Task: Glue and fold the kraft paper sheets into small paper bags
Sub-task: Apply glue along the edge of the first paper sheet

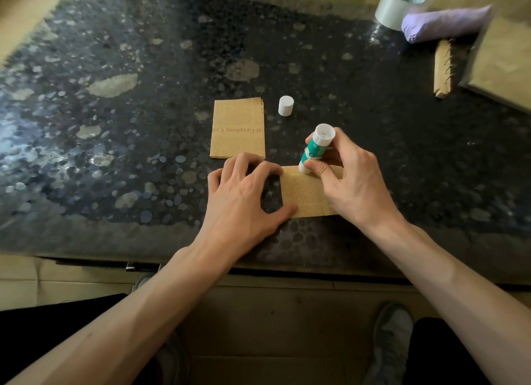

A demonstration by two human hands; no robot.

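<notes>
looks like we're on the gluing step here. right hand (pixel 353 180) has its fingers wrapped round the uncapped glue stick (pixel 316 147), tip down on the far edge of the kraft sheet (pixel 304 192), which lies flat near the front of the worktop (pixel 143 126). left hand (pixel 244 195) is arched with its fingers spread and gripping nothing, thumb and index tip pinning the sheet's left edge. the white cap (pixel 286 106) stands just beside the pile of folded kraft pieces (pixel 238 127) further back. my guess for next: run the stick along that edge with the sheet kept pinned, then fold over and press.
</notes>
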